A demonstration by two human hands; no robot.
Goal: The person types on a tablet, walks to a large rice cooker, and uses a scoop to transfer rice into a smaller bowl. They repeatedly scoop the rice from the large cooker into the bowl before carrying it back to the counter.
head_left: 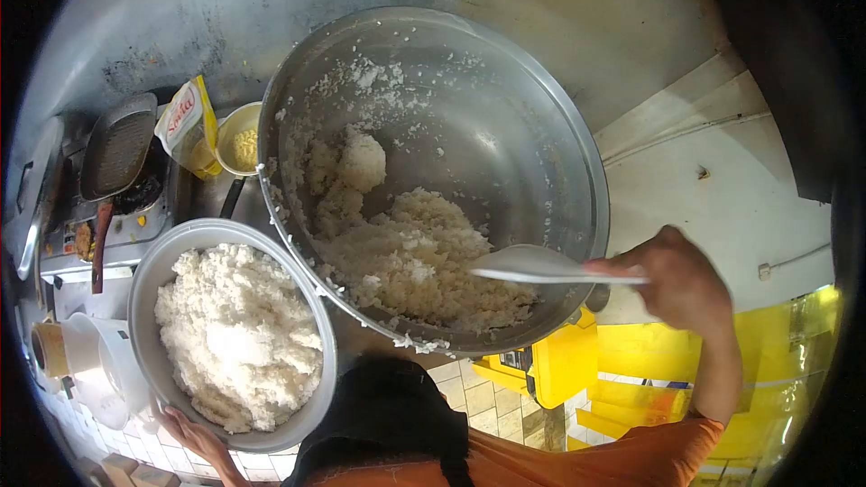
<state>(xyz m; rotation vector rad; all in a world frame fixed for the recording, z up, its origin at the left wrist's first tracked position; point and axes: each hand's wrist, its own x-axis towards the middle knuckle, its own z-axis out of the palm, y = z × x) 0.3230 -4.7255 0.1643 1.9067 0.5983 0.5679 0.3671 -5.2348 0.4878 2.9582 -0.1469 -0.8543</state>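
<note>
My right hand (683, 286) is closed around the handle of a white rice paddle (532, 265). The paddle's blade reaches over the cooked rice (424, 252) in a large metal pot (505, 126). Rice lies heaped along the pot's near and left side, with grains stuck to the wall and rim. At lower left, my left hand (188, 433) grips the near edge of a grey metal basin (325, 334). White rice (239, 334) fills this basin in a high mound. The basin stands right beside the pot's rim.
Left of the pot are a grill pan (117, 149) on a stove, a yellow-and-white packet (189, 122) and a small saucepan (239, 137) holding something yellow. White plastic containers (104, 370) sit beyond the basin. Yellow crates (564, 361) stand below, at right.
</note>
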